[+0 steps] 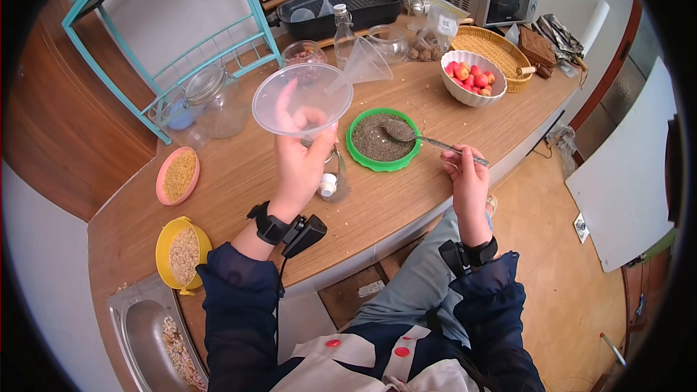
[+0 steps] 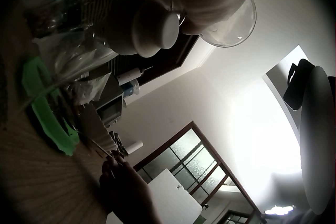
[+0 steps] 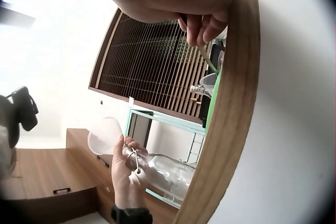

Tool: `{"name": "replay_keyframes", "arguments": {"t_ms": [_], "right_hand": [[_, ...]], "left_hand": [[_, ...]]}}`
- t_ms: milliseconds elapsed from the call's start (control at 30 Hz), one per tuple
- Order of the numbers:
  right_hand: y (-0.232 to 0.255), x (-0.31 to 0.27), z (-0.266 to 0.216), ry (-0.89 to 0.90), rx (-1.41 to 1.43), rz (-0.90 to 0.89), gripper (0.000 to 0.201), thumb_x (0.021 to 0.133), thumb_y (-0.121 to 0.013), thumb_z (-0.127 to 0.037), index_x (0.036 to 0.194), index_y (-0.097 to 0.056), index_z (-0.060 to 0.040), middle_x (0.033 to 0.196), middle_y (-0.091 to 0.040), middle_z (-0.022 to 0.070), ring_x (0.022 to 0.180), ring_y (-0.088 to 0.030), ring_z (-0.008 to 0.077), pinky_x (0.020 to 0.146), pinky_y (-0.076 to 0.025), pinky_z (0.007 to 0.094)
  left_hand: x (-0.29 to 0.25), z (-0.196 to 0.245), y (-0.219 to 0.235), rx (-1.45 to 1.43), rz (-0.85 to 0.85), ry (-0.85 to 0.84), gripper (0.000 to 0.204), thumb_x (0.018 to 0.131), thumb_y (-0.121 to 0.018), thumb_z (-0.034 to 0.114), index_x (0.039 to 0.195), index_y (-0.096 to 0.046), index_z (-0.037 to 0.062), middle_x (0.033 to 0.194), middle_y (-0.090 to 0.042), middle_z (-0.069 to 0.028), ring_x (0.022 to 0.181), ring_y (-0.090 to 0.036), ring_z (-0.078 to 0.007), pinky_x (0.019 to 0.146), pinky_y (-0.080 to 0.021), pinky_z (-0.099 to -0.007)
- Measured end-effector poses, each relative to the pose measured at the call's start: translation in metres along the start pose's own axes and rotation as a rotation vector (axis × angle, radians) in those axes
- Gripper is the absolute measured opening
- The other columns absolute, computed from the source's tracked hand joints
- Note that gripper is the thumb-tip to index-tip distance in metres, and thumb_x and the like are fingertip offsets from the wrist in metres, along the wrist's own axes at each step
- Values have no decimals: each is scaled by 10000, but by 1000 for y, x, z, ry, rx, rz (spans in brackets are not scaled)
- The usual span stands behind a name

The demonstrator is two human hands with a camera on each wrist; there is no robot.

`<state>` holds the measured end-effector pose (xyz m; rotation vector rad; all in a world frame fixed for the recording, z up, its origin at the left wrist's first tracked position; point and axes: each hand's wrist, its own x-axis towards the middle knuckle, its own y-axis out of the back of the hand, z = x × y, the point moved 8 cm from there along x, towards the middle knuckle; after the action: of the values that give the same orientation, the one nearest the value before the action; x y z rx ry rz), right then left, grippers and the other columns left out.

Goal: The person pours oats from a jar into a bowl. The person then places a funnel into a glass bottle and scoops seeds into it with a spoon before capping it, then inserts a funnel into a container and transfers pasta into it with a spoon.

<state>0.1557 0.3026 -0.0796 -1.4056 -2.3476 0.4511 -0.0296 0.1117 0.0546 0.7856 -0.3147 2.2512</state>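
My left hand [image 1: 299,167] grips a clear plastic funnel [image 1: 268,112] where its spout meets the neck of a glass swing-top bottle [image 3: 170,175]. The bottle stands on the counter, partly hidden by the hand; its white stopper [image 1: 328,185] hangs loose at the side. My right hand [image 1: 468,178] pinches the handle of a metal spoon [image 1: 435,143]. The spoon's bowl lies over a green dish [image 1: 383,166] filled with fine grey-brown grains [image 1: 374,138], and some grains are on it.
A second funnel [image 1: 367,64], another stoppered bottle [image 1: 344,29] and glass jars stand behind. Left are a pink bowl [image 1: 161,189], a yellow bowl [image 1: 163,250] and a sink [image 1: 134,312]. A white bowl of red fruit [image 1: 472,94] and wicker tray [image 1: 519,65] are back right.
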Motion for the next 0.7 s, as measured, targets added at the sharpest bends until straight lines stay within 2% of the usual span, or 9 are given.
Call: {"name": "replay_keyframes", "arguments": {"t_ms": [367,433,700], "right_hand": [[-1,3,-4,-28,35,34,192,899,-420,-199,938,-517,-38,821,-593,79,792,-569,155,697,-458,257],[0,8,-9,-48,50,26,183,894,-431,-192,928,-517,-35,802,-593,83,784,-573,155,691,-474,272],[-45,32,-109,215,-39,-190,196,892,-424,-184,912,-519,-14,771,-584,75,738,-565,144,716,-465,278]], "left_hand": [[0,-2,3,-4,9,10,589,811,-518,26,1289,-175,38,795,-504,-40,645,-489,-83,601,-422,-209],[-1,-7,3,-2,-13,15,656,763,-521,-39,1308,-168,55,779,-487,-16,682,-508,-85,620,-428,-206],[-1,-11,5,-28,-7,25,687,733,-529,-48,1316,-180,50,784,-473,-3,745,-475,-77,680,-410,-213]]}}
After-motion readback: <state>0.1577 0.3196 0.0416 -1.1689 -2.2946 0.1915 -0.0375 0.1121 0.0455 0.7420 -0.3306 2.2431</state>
